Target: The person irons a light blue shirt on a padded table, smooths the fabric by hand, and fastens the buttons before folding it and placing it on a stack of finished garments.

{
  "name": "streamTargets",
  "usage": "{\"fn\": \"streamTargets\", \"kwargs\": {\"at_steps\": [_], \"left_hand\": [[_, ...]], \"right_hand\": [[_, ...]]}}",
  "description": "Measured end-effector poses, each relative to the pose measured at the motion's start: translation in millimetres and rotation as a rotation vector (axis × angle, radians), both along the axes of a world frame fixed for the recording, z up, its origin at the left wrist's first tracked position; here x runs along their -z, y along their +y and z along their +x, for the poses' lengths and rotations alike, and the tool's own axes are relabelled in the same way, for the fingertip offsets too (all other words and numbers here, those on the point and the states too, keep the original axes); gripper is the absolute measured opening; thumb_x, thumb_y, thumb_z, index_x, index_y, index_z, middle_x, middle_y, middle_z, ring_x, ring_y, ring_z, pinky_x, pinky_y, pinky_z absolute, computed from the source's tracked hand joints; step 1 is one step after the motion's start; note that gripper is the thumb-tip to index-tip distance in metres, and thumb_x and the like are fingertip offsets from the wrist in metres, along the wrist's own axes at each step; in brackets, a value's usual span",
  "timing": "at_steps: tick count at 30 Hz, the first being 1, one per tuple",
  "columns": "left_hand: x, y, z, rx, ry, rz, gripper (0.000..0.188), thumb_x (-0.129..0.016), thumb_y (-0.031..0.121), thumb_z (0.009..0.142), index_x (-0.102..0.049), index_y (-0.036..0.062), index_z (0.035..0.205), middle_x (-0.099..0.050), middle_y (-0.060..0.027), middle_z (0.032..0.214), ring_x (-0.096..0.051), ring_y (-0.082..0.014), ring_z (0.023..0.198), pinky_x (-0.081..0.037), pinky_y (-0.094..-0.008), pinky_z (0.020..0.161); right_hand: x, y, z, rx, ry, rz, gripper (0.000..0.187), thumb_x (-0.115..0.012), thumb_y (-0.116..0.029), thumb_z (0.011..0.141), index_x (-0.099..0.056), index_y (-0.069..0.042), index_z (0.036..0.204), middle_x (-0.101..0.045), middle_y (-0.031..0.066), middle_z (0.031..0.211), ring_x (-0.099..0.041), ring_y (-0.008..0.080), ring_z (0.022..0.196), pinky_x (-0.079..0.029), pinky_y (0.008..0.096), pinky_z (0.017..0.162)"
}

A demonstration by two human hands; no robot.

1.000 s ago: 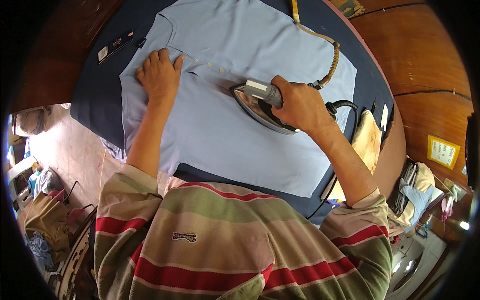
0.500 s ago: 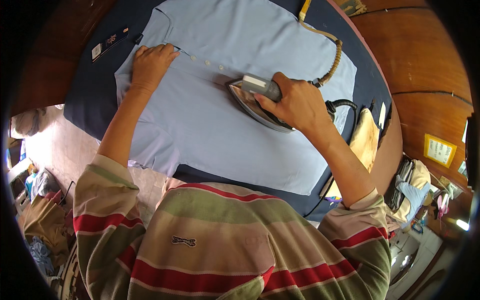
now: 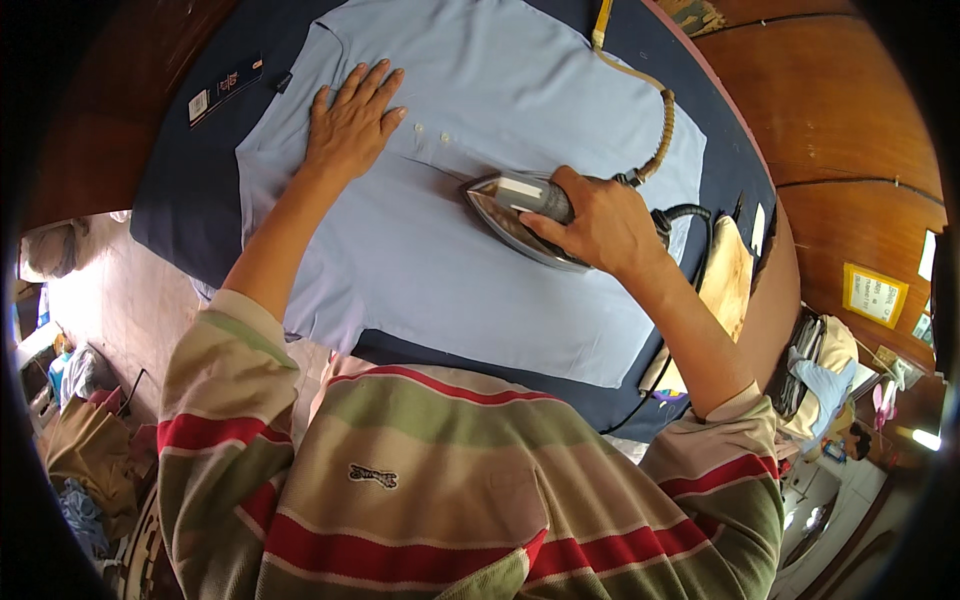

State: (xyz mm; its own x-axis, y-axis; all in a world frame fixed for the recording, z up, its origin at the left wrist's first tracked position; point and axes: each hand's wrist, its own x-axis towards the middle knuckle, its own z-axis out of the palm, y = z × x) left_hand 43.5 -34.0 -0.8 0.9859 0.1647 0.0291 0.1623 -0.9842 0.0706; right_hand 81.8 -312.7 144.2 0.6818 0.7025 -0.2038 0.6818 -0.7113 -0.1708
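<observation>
A light blue shirt lies spread over a dark navy cloth on the table, its neckline toward the far left. White buttons run along its front placket. My left hand rests flat on the shirt near the neckline, fingers spread, beside the buttons. My right hand is wrapped round the grey handle of a clothes iron. The iron's soleplate rests on the middle of the shirt, its tip pointing left toward the placket.
A wrapped cord runs from the iron to the far edge; a black hose loops beside it. A dark hang tag lies on the navy cloth. A cream cloth pad sits at right. Folded garments are stacked beyond the table.
My left hand has moved right from the neckline edge, and its fingers have gone from gripping the cloth to lying spread. The iron has shifted slightly right and down.
</observation>
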Motion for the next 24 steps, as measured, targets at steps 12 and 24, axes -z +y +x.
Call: {"fn": "streamTargets", "kwargs": {"at_steps": [12, 24], "left_hand": [[-2, 0, 0, -0.023, -0.003, -0.007, 0.055, -0.035, 0.048, 0.095, -0.027, 0.0268, 0.144, -0.022, 0.0043, 0.151, -0.018, -0.0176, 0.140, -0.017, -0.0523, 0.110], [-1, 1, 1, 0.000, -0.025, -0.012, 0.055, -0.037, 0.046, 0.094, -0.027, 0.0250, 0.144, -0.022, 0.0012, 0.152, -0.019, -0.0205, 0.139, -0.017, -0.0538, 0.108]], "right_hand": [[-1, 7, 41, 0.235, 0.009, 0.085, 0.050, -0.059, -0.051, 0.081, -0.058, -0.001, 0.083, -0.062, 0.0205, 0.064, -0.062, 0.0380, 0.064, -0.050, 0.0439, 0.059], [1, 11, -2, -0.089, 0.040, 0.025, 0.044, -0.061, -0.048, 0.079, -0.059, -0.005, 0.090, -0.063, 0.0147, 0.065, -0.063, 0.0342, 0.061, -0.050, 0.0424, 0.054]]}}
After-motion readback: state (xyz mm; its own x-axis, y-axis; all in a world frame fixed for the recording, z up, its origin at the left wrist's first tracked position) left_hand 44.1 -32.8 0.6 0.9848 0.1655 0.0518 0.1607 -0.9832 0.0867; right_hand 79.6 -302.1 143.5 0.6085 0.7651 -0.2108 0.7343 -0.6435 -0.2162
